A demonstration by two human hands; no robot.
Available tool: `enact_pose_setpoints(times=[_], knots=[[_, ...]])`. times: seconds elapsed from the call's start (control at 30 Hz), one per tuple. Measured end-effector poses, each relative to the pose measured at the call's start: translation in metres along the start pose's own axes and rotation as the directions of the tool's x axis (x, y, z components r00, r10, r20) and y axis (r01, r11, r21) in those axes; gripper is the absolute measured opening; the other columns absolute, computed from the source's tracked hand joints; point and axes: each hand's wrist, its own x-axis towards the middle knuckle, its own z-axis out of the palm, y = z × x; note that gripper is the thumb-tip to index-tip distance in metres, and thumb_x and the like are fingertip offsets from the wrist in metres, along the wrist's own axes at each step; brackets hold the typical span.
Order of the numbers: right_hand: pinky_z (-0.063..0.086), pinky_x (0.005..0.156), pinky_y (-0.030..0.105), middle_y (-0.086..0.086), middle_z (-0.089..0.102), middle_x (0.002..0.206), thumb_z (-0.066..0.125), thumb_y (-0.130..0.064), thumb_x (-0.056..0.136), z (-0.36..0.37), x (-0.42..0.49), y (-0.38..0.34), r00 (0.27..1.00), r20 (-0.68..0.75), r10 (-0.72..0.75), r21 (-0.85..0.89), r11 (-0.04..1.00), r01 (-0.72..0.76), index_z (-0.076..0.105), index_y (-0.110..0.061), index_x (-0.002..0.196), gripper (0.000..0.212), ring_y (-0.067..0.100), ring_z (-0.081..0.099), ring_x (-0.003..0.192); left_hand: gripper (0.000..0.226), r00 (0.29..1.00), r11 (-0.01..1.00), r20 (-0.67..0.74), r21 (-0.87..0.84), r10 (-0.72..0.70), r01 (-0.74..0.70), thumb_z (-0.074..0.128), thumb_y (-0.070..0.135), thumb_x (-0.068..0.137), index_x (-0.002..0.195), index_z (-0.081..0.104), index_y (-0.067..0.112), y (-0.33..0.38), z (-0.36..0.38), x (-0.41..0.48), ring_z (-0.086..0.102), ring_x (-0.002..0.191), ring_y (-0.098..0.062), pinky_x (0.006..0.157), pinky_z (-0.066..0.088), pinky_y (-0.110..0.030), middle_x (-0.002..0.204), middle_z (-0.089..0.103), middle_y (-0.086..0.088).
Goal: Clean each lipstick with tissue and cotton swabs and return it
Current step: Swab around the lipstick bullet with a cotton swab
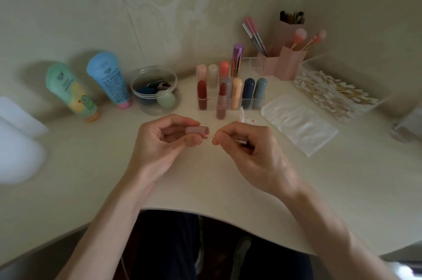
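Pale cream desktop [228,177] against patterned wallpaper: above it the left hand [159,140] pinches a dusty-pink lipstick cap [196,130] sideways, open end toward the right hand [249,149]. That hand pinches a thin cotton swab [237,142], its reddened tip at the cap's mouth. Just behind, the uncapped brownish-red lipstick in a pink tube [221,102] stands upright before the clear acrylic organiser [249,106].
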Motion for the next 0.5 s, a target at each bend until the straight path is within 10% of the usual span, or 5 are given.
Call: enact_pose_setpoints(times=[0.5], knots=[[0.043, 0.081, 0.022, -0.018, 0.06, 0.093, 0.077, -0.02, 0.094, -0.038, 0.009, 0.023, 0.969, -0.227, -0.096, -0.375, 0.927, 0.004, 0.082, -0.024, 0.1, 0.009, 0.01, 0.055, 0.091, 0.037, 1.0, 1.0, 0.03, 0.031, 0.0, -0.001, 0.082, 0.013, 0.075, 0.11, 0.071, 0.009, 0.004, 0.017, 0.0, 0.072, 0.079, -0.018, 0.07, 0.057, -0.025, 0.096, 0.08, -0.011]])
